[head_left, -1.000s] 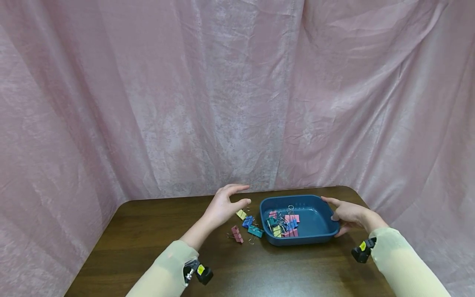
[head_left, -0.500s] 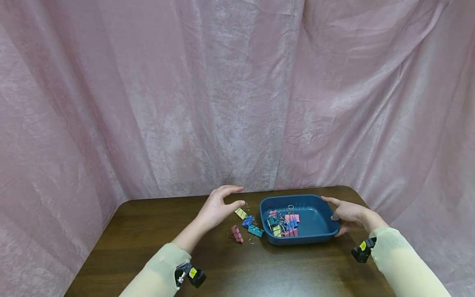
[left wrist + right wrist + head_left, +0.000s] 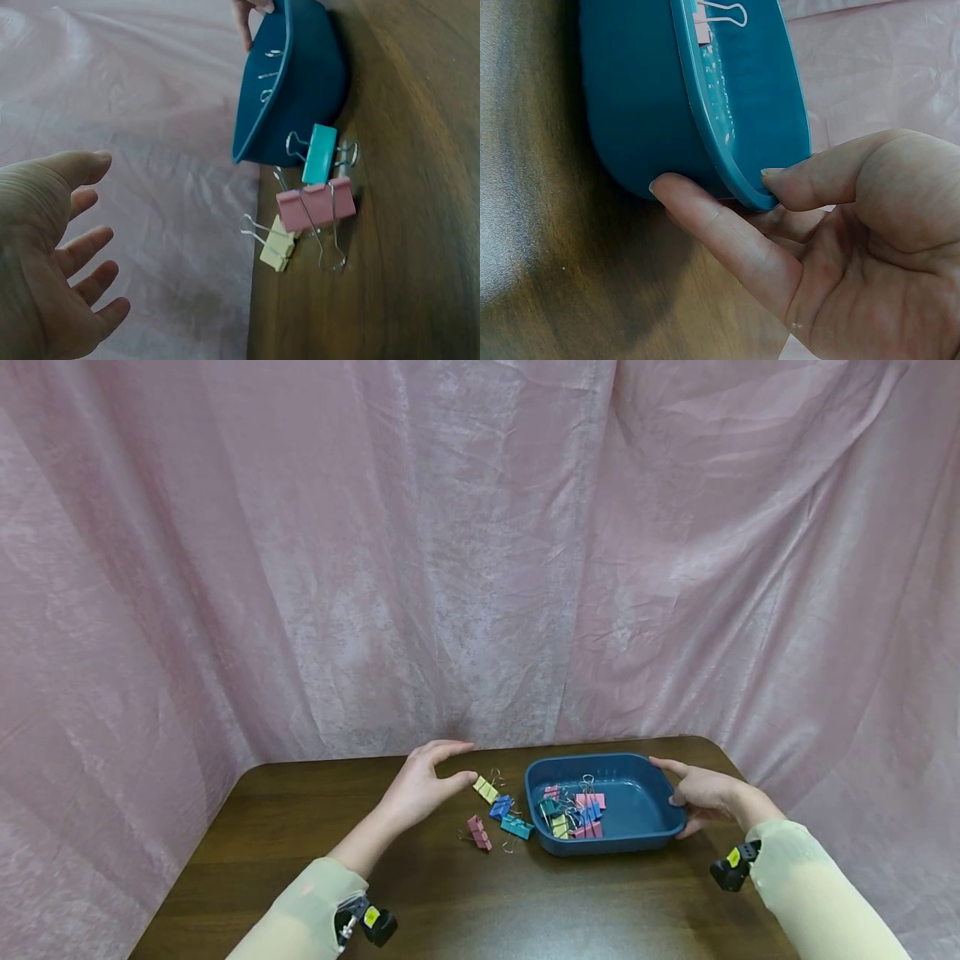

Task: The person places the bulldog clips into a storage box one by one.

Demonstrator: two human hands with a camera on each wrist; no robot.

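My right hand (image 3: 708, 793) grips the right end of a blue plastic tray (image 3: 637, 843), its thumb over the rim and its fingers against the outer wall, as the right wrist view shows. Several binder clips (image 3: 589, 812) in pink, blue, yellow and teal lie in the tray's left half. Left of the tray, on the table, are a yellow binder clip (image 3: 486, 789), a blue binder clip (image 3: 502, 807), a teal binder clip (image 3: 516, 827) and a pink binder clip (image 3: 479, 832). My left hand (image 3: 420, 785) hovers beside the yellow one, fingers spread and holding nothing.
A brown wooden table (image 3: 300, 827) carries everything. Behind its far edge hangs a pink velvet curtain (image 3: 450, 568). Each sleeve has a small black camera strapped at the wrist.
My left hand has drawn back to the left, away from the yellow binder clip and the tray. The right hand and the tray have stayed where they were.
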